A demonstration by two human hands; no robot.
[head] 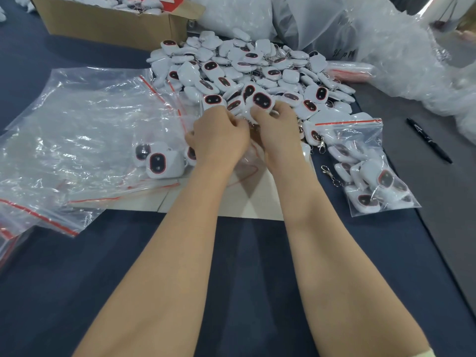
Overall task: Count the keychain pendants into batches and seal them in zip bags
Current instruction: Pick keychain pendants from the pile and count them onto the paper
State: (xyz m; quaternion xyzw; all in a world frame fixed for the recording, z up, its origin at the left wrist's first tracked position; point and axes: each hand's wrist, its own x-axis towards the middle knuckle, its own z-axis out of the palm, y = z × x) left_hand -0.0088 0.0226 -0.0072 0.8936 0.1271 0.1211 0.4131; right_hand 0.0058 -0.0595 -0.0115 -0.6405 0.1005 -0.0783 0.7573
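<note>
A big heap of white keychain pendants point(247, 65) with dark red-rimmed faces lies at the table's middle back. Both hands are at its near edge. My right hand point(277, 124) grips one pendant point(261, 101), thumb on its lower edge. My left hand point(219, 136) has its fingers curled among the pendants and seems to hold one; the grip is hidden. A partly filled zip bag point(154, 161) with a few pendants lies just left of my left hand. A filled zip bag point(368, 171) lies to the right.
Empty zip bags point(77, 119) with red seal strips are spread at the left. A cardboard box point(110, 24) stands at the back left, large plastic sacks point(386, 34) at the back right. A black marker point(428, 140) lies at the right. White paper point(257, 202) lies under my wrists.
</note>
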